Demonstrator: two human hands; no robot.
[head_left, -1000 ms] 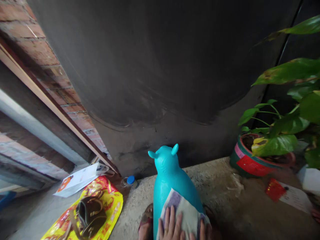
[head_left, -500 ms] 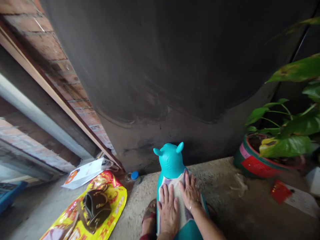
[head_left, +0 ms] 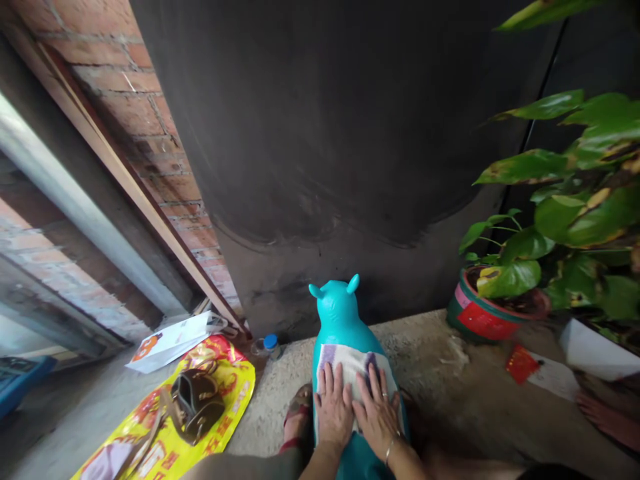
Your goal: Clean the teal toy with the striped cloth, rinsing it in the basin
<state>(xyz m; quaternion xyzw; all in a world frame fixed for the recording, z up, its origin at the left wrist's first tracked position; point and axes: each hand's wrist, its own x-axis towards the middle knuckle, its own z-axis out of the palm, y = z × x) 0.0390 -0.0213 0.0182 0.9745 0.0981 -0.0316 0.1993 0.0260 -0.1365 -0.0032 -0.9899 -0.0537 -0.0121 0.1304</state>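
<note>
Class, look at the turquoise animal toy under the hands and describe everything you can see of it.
The toy is a smooth, glossy turquoise animal, plastic or rubber by its look, with a rounded head and two small pointed ears. It stands upright on the concrete floor, facing the dark wall. A whitish cloth with purple patches lies over its back. The left hand and right hand press flat on the cloth, fingers spread. Its lower body is hidden.

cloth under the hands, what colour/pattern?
The cloth is off-white with purple patches, seen in the head view.
</note>
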